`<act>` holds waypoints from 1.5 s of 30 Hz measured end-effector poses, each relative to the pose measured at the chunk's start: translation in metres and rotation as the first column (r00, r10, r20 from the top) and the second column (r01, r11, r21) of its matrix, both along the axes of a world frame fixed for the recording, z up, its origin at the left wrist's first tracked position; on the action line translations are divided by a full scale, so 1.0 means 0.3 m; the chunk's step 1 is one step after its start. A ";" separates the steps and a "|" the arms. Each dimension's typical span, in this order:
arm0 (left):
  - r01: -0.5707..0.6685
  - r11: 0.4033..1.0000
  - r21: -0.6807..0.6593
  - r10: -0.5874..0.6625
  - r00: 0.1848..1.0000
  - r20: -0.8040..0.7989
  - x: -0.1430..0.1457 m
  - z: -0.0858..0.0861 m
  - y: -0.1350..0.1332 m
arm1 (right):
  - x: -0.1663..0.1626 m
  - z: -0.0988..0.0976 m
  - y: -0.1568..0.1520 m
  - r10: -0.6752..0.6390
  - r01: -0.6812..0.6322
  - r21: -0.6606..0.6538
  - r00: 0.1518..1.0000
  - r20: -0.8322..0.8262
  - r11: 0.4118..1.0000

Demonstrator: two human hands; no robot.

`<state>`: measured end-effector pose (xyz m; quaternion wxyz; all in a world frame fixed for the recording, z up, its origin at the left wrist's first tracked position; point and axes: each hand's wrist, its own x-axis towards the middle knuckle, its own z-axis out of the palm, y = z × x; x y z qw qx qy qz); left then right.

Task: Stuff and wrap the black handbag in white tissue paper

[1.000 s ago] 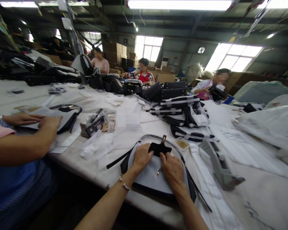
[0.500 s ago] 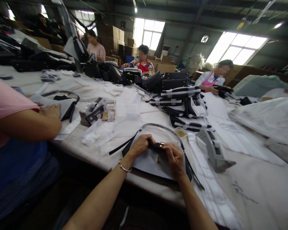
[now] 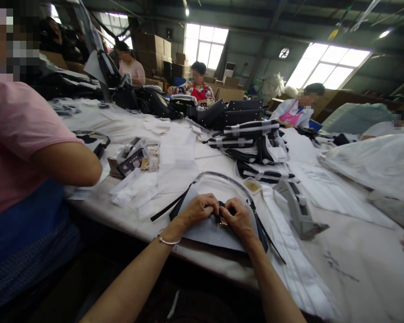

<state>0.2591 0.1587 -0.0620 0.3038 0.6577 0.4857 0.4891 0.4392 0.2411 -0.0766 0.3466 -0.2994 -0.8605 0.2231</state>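
Observation:
A black handbag (image 3: 205,234) lies at the table's front edge, its front covered by a pale grey sheet. Its wrapped handle (image 3: 218,175) arches behind my hands. Over the bag's middle, my left hand (image 3: 200,208) pinches a short black strap (image 3: 220,216) from the left. My right hand (image 3: 238,217) grips the same strap from the right, fingers curled close to its gold-coloured buckle (image 3: 223,221). Both hands are closed and almost touching. Fingers hide most of the strap. A loose black side strap (image 3: 168,207) sticks out to the left.
A grey tape dispenser (image 3: 298,211) and a small dish (image 3: 252,185) stand to the right. Wrapped black bags (image 3: 252,143) are piled ahead. A small open box (image 3: 131,161) sits left, near white sheets (image 3: 177,154). A co-worker in pink (image 3: 37,134) is close at left.
My hands have come closer together and moved down a little on the bag. The buckle has shifted down over the grey sheet. The co-worker at left has leaned nearer.

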 end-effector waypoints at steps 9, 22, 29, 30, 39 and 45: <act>0.179 0.981 0.070 -0.157 0.956 -0.247 0.034 0.002 -0.015 | 0.001 -0.015 0.013 0.006 -0.007 0.028 0.998 0.057 1.000; 0.161 0.986 -0.043 -0.149 0.739 -0.657 0.031 0.085 -0.149 | -0.004 -0.020 0.003 -0.016 0.012 0.075 0.999 0.050 0.997; 0.155 0.982 0.104 -0.019 0.638 -0.770 0.054 0.030 -0.218 | -0.004 -0.014 -0.008 -0.009 0.000 0.100 0.996 0.090 0.995; 0.144 0.982 0.121 0.002 0.635 -0.773 0.057 0.023 -0.223 | -0.004 -0.013 -0.009 -0.007 -0.002 0.099 0.995 0.095 0.995; 0.002 0.996 0.094 0.070 0.651 -0.756 0.104 -0.005 -0.251 | -0.005 -0.003 -0.009 0.007 -0.015 0.085 0.996 0.094 0.996; 0.032 0.996 0.081 0.022 0.809 -0.587 0.079 -0.030 -0.262 | -0.006 0.008 -0.012 0.017 -0.020 0.050 0.998 0.061 0.999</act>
